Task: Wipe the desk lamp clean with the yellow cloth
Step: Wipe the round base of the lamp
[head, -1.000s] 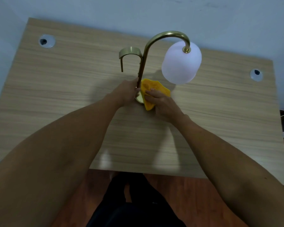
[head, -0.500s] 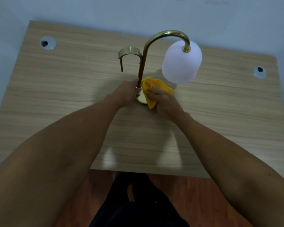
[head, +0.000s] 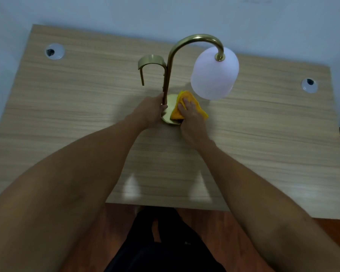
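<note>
Brass desk lamp, one yellow cloth, two hands, apparently both gripping.

Wood-grain desk w/ 2 cable grommets, pale blue wall, reddish floor.

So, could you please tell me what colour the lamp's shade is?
The shade is a pale, milky white, seen in the head view.

The brass gooseneck desk lamp with a frosted glass shade stands at the middle of the pale wood-grain desk, towards its far edge. The left hand grips the stem just above the round base. The right hand presses the folded yellow cloth onto the base's right side, under the hanging shade. Two round plastic cable grommets sit near the far corners.
</note>
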{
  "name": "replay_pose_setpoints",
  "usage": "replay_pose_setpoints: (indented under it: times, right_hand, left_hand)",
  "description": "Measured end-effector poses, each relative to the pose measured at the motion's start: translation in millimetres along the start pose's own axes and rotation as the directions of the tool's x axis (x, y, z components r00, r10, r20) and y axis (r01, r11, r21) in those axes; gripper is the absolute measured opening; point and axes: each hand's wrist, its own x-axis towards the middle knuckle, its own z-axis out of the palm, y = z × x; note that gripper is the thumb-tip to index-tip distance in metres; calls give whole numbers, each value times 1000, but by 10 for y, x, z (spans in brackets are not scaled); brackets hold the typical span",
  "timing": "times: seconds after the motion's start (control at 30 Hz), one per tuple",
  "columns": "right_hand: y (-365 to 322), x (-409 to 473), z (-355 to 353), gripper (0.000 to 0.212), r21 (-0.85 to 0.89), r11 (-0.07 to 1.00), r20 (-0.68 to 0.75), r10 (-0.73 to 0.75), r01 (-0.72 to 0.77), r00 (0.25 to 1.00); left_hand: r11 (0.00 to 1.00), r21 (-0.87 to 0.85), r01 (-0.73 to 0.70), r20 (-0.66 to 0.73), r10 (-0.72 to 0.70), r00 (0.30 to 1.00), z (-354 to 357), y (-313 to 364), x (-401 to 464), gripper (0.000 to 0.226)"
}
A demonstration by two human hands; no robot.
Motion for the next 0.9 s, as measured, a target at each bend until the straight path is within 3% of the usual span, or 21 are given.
replay_pose_setpoints:
  times: [0.17,0.33,0.47,0.6,0.63,0.67,0.73,0.77,0.9]
  right_hand:
    - [-347,-294,396,67,72,965,-128,261,-253,957]
    - [-743,-390,609,66,118,912,-119,406,-393,906]
    - [-949,-514,689,68,175,913,-92,388,-369,917]
    - [-999,-553,686,50,300,936,-16,198,-184,980]
    - [-990,-575,666,40,420,880,38,226,-221,973]
    - [-987,-612,609,32,593,750,105,289,-293,952]
    - [-902,-680,472,32,854,387,191,388,-348,902]
    - [-829,-709,379,31,902,271,196,437,-336,878]
    - [-523,-695,3,42,939,329,-170,699,-102,694]
  left_hand:
    - [1000,-4,-8,-11,8,1000,3,19,-23,29]
    - [1000,-2,-18,-15,18,1000,-20,11,-31,25]
    - [999,39,-34,-3,34,999,-70,10,-16,21]
    - [999,9,-40,59,40,997,-143,25,-12,9]
    - [999,-5,-49,75,49,996,-183,27,-20,8]
    - [998,-2,-67,92,67,993,-229,26,-24,10]
    - [992,46,-118,133,111,985,-328,12,-29,14]
    - [989,55,-137,149,127,981,-372,1,-35,15]
    - [983,66,-171,191,155,969,-468,-11,-15,24]
